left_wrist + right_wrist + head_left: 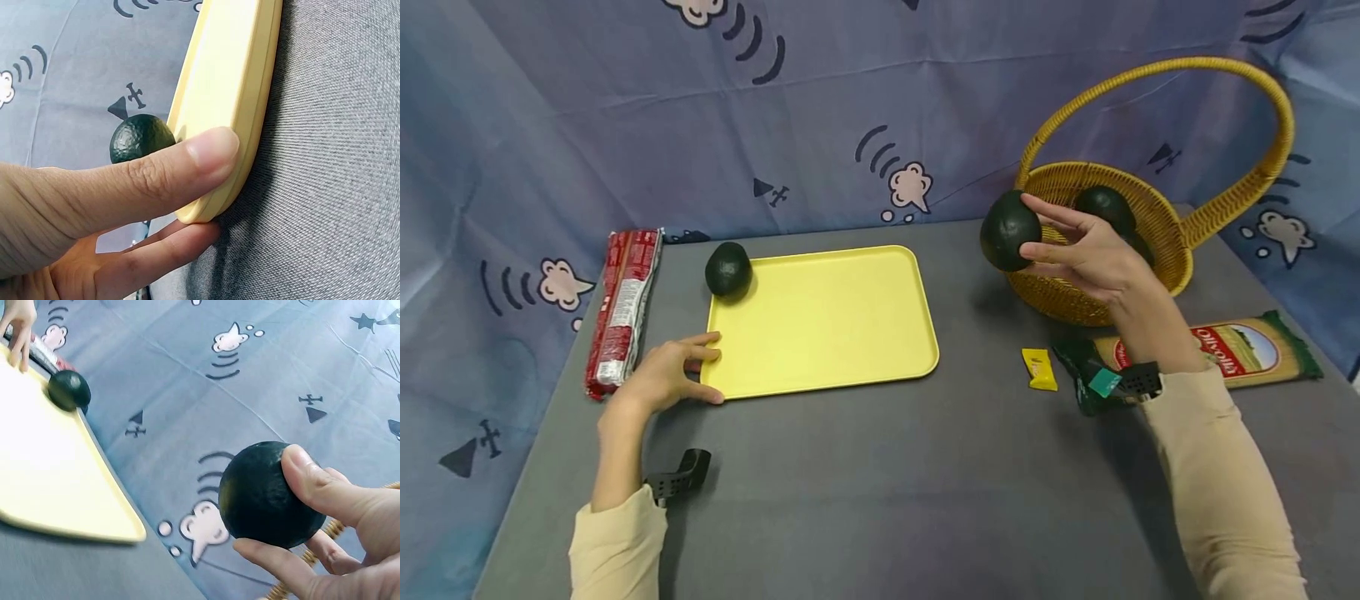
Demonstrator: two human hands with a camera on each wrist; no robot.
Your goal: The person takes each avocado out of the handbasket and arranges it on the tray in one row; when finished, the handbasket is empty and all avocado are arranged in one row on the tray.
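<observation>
My right hand (1086, 254) holds a dark green avocado (1009, 231) between thumb and fingers, raised in front of the basket's left side; the right wrist view shows the same avocado (265, 494). My left hand (662, 375) grips the near left corner of a yellow tray (827, 325), its thumb (209, 150) against the rim and a finger beside the end. Another avocado (728, 271) sits at the tray's far left corner. More avocados (1105, 207) lie inside the yellow wicker basket (1063, 304), partly hidden behind my right hand.
A red and silver packet (621, 308) lies left of the tray. At the right, a pasta bag (1247, 350) lies partly under my right forearm, with a small yellow wrapped candy (1039, 369) beside it. The basket's tall handle (1195, 65) arches upward. A patterned blue cloth (850, 108) hangs behind.
</observation>
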